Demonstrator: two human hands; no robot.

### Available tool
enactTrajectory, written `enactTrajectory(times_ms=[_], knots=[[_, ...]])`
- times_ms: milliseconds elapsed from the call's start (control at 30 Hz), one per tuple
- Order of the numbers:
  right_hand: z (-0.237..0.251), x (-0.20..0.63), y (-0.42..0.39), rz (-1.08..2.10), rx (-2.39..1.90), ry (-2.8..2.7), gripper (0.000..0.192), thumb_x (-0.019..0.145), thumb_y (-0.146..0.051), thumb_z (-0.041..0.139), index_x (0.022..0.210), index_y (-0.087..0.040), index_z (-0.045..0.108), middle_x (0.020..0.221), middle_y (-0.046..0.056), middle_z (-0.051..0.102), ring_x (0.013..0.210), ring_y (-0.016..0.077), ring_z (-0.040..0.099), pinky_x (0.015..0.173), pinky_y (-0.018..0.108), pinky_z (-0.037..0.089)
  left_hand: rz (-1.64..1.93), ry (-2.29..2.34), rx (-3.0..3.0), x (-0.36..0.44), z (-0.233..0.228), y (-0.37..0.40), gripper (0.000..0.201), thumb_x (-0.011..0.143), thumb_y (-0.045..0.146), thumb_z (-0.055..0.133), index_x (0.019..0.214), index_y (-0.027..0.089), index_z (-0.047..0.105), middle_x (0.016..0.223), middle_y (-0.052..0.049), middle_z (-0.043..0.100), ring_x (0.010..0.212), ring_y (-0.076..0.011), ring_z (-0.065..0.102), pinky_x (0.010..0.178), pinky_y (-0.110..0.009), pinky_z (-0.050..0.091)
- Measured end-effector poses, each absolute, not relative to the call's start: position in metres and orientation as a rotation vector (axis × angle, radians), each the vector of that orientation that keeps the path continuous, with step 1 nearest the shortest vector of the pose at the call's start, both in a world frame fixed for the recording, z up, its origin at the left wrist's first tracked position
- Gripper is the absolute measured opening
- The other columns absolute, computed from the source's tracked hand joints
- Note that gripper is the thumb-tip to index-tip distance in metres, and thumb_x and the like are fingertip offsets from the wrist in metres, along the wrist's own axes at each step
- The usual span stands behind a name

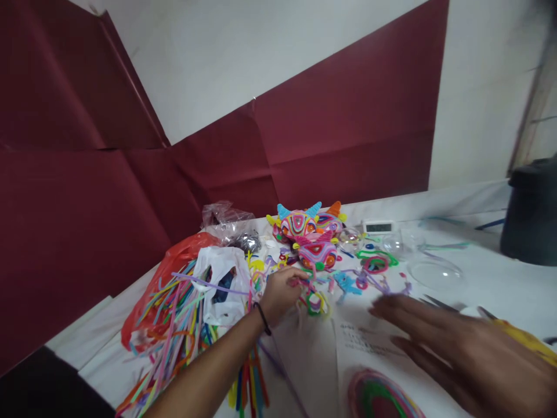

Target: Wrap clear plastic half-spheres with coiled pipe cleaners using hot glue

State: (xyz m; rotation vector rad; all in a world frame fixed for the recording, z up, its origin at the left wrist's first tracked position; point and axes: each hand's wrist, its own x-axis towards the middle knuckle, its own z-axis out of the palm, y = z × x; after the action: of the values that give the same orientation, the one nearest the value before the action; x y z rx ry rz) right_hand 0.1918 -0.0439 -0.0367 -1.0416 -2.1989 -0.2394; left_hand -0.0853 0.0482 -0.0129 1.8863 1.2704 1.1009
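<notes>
My left hand [281, 295], with a dark band at the wrist, reaches into a pile of small coiled pipe-cleaner pieces. Its fingers are curled together beside a pink bit, and what they grip is hidden. Just right of it lies a green, yellow and white coil [317, 303]. Behind stand colourful animal heads made of coiled pipe cleaners, the front one a pink head [317, 254]. My right hand [465, 351] is blurred, fingers stretched out, above a handwritten sheet [363, 342] and holding nothing visible. Below it sits a coiled oval piece [383, 397] in pink and green.
Loose pipe cleaners [174, 325] spill from a red plastic bag [152, 296] at left, beside a white bag [221, 261]. At right are clear plastic domes [435, 271], scissors [439, 303] and a black container [528, 215]. A small digital display [378, 227] stands near the wall.
</notes>
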Motion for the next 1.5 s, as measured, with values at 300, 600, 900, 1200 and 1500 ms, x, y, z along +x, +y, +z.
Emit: enactTrajectory(times_ms=[300, 600, 900, 1200, 1500], knots=[[-0.024, 0.138, 0.029, -0.417, -0.981, -2.410, 0.051, 0.077, 0.005, 0.042, 0.121, -0.018, 0.055, 0.110, 0.012, 0.068, 0.086, 0.0213, 0.071, 0.065, 0.030, 0.058, 1.030, 0.983, 1.979, -0.071, -0.022, 0.016, 0.023, 0.069, 0.005, 0.063, 0.087, 0.017, 0.072, 0.095, -0.008, 0.073, 0.092, -0.0204, 0.067, 0.084, -0.031, 0.052], [-0.018, 0.137, 0.017, -0.718, -0.803, -2.504, 0.028, 0.083, 0.001, 0.045, 0.101, -0.013, 0.062, 0.086, 0.010, 0.070, 0.070, 0.0235, 0.067, 0.061, 0.034, 0.049, 0.970, 1.044, 1.962, -0.070, -0.027, 0.010, 0.024, 0.069, 0.005, 0.063, 0.087, 0.017, 0.073, 0.091, -0.005, 0.073, 0.080, -0.0165, 0.066, 0.075, -0.026, 0.052], [-0.023, 0.149, 0.007, -0.766, -0.799, -2.620, 0.013, 0.080, -0.009, 0.058, 0.074, -0.019, 0.062, 0.067, 0.004, 0.066, 0.062, 0.0230, 0.061, 0.059, 0.034, 0.036, 0.968, 1.110, 2.058, -0.095, -0.030, 0.027, 0.007, 0.073, 0.015, 0.068, 0.079, 0.015, 0.071, 0.087, -0.008, 0.071, 0.081, -0.0174, 0.067, 0.073, -0.027, 0.052], [-0.018, 0.160, 0.000, -0.089, -1.343, -2.529, 0.043, 0.098, -0.030, 0.036, 0.065, -0.020, 0.061, 0.060, 0.005, 0.068, 0.055, 0.0194, 0.064, 0.051, 0.029, 0.029, 0.894, 1.150, 2.300, -0.092, -0.019, 0.034, 0.014, 0.080, 0.021, 0.063, 0.068, 0.018, 0.067, 0.068, -0.002, 0.065, 0.068, -0.0147, 0.060, 0.066, -0.025, 0.047], [0.008, 0.164, 0.003, -0.141, -1.502, -2.549, 0.038, 0.098, -0.031, 0.040, 0.073, -0.019, 0.066, 0.068, 0.006, 0.071, 0.065, 0.0202, 0.067, 0.054, 0.027, 0.030, 0.734, 1.061, 2.652, -0.086, -0.002, 0.046, 0.020, 0.090, 0.018, 0.049, 0.076, 0.019, 0.063, 0.080, -0.004, 0.065, 0.079, -0.0170, 0.060, 0.077, -0.027, 0.044]])
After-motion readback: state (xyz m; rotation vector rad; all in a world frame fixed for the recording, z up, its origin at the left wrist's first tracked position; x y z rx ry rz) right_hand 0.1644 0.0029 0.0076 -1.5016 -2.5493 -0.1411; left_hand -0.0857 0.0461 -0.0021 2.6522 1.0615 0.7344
